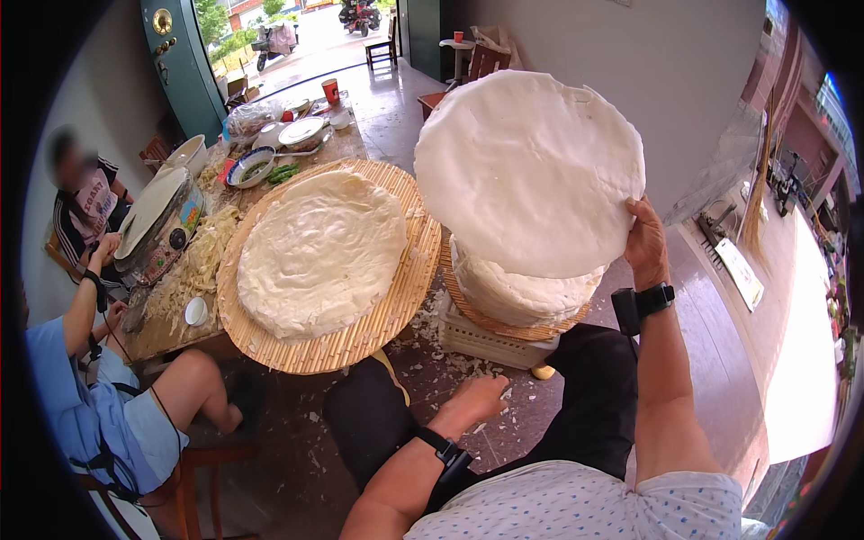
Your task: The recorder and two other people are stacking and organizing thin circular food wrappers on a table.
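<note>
By its right edge, my right hand (646,236) grips a thin round sheet of pale dough or flatbread (526,169), thumb on top. The raised sheet partly covers a thick stack of similar sheets (516,297) on a round woven-reed mat. Under that mat is a pale plastic crate (486,337). My left hand (474,403) hangs above the floor between my knees, fingers curled and partly hidden from view; nothing shows in it. To the left, a larger round reed mat (337,358) carries another pile of wrinkled round sheets (320,256).
A seated co-worker's hand (106,248) touches a round griddle (158,236) with a pale sheet on it. Dough scraps (196,260), bowls (251,167) and a red cup (331,90) crowd the wooden table. Another person sits behind. Flakes litter the floor (486,439).
</note>
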The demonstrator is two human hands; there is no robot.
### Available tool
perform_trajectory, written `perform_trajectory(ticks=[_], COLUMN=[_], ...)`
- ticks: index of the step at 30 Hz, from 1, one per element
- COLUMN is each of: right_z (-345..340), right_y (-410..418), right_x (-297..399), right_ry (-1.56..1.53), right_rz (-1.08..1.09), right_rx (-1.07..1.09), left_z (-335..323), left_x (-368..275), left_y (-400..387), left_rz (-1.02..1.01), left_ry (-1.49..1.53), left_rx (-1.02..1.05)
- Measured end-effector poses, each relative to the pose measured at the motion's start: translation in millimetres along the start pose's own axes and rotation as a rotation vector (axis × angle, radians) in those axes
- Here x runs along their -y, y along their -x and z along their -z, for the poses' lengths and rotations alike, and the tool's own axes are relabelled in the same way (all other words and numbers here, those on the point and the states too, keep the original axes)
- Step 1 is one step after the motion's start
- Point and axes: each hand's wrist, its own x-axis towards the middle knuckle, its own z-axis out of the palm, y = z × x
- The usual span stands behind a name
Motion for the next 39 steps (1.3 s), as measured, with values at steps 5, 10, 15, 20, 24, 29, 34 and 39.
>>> perform_trajectory(ticks=[5, 10, 15, 20, 24, 29, 34, 39], right_z=[97.9, 163.5, 156.2, 164.8, 134.1, 134.2, 140.1, 131.8], right_y=[11.3, 12.8, 13.8, 20.2, 23.6, 29.1, 31.8, 29.2], right_x=[-33.3, -68.0, -74.7, -68.8, -67.8, -53.5, -61.4, -69.2], right_ry=[0.009, 0.046, 0.104, 0.157, 0.480, 0.837, 0.734, 0.580], right_rz=[-0.084, -0.225, -0.311, -0.313, -0.359, -0.343, -0.281, -0.320], right_rx=[-0.144, -0.318, -0.408, -0.398, -0.508, -0.602, -0.616, -0.539], left_z=[-6.4, -8.3, -9.3, -4.7, -4.9, 1.6, -1.6, -6.4], left_x=[-2.2, -3.7, -2.5, -8.9, -3.9, -13.1, -12.6, -6.8], left_y=[-11.1, -17.2, -19.5, -20.8, -15.3, -12.4, -13.6, -15.5], left_rz=[0.040, 0.023, 0.049, 0.059, 0.072, 0.097, 0.090, 0.060], left_ry=[-0.002, -0.013, -0.003, 0.027, 0.034, 0.040, 0.013, 0.010], left_rx=[0.100, 0.103, 0.136, 0.143, 0.130, 0.130, 0.137, 0.109])
